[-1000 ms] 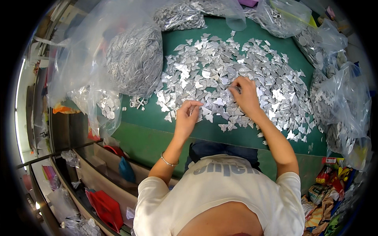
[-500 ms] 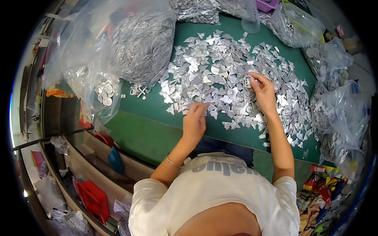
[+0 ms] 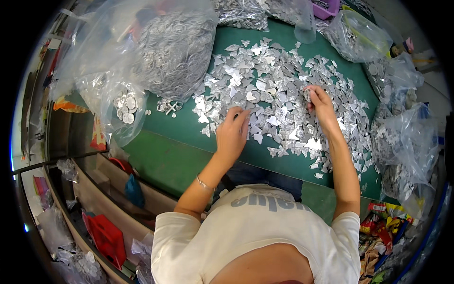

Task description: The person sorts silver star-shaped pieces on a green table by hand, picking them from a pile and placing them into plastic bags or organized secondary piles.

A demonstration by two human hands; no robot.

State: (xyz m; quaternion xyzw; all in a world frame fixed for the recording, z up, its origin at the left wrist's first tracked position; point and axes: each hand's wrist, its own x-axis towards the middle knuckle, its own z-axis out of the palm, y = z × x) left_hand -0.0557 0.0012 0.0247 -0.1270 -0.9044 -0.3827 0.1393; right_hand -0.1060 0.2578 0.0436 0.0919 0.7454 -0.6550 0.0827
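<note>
Your right hand (image 3: 320,102) is pinched on a small round metal piece (image 3: 308,95), thumb and fingers closed about it, above the right part of the pile of flat silvery pieces (image 3: 265,78); your left hand (image 3: 231,135) bends over the pile's near left edge, fingers curled, and I cannot tell whether they grip anything; the pile spreads over the green tabletop (image 3: 182,131) before you; left of it stands a large clear bag (image 3: 111,42) of thin rings; nearer you, a smaller clear bag (image 3: 125,138) of discs lies beside some loose pieces (image 3: 170,108); a purple basket (image 3: 324,12) sits at the far side; a bracelet (image 3: 205,183) circles your left wrist.
</note>
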